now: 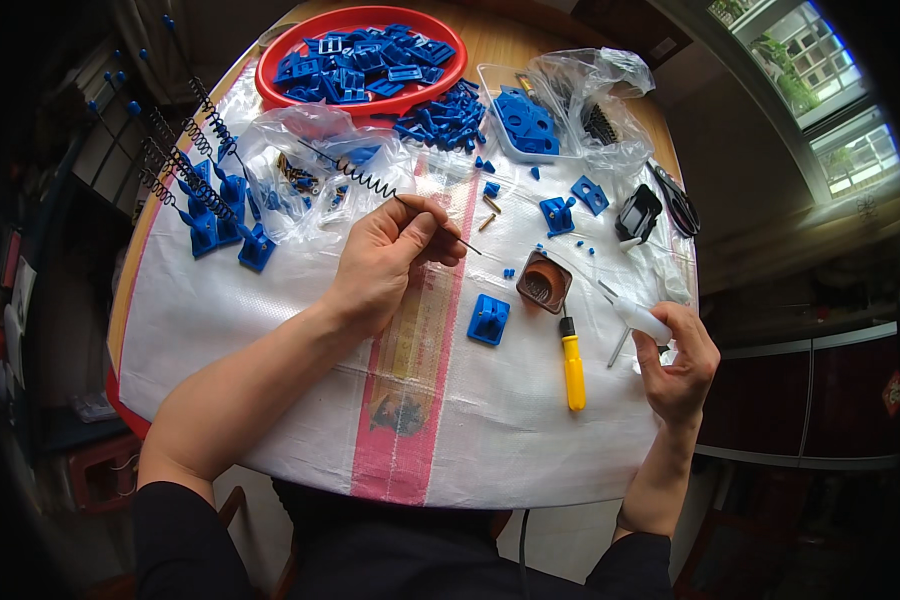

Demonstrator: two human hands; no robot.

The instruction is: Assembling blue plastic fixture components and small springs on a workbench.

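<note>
Black coiled wire, a thin metal spring with a straight rod tail (370, 182), is pinched between thumb and fingers of the left hand (390, 258); its long axis runs from about ten o'clock, where the coils lie over a crumpled clear plastic bag (315, 165), down to four o'clock, where the bare tip pokes out past the fingers. The right hand (678, 365) is closed around a white smooth-bodied tool with a metal tip (632, 315) pointing toward ten o'clock. Between the hands on the woven white plastic sheet with a pink stripe (270, 330) lie a small blue moulded plastic bracket (489, 319), a brown rounded cup (544, 282) and a yellow-handled screwdriver (572, 365), its shaft aimed at twelve o'clock. At twelve o'clock sits a red round plastic basin of blue parts (362, 58); at nine o'clock stand blue assembled brackets with springs (215, 215).
</note>
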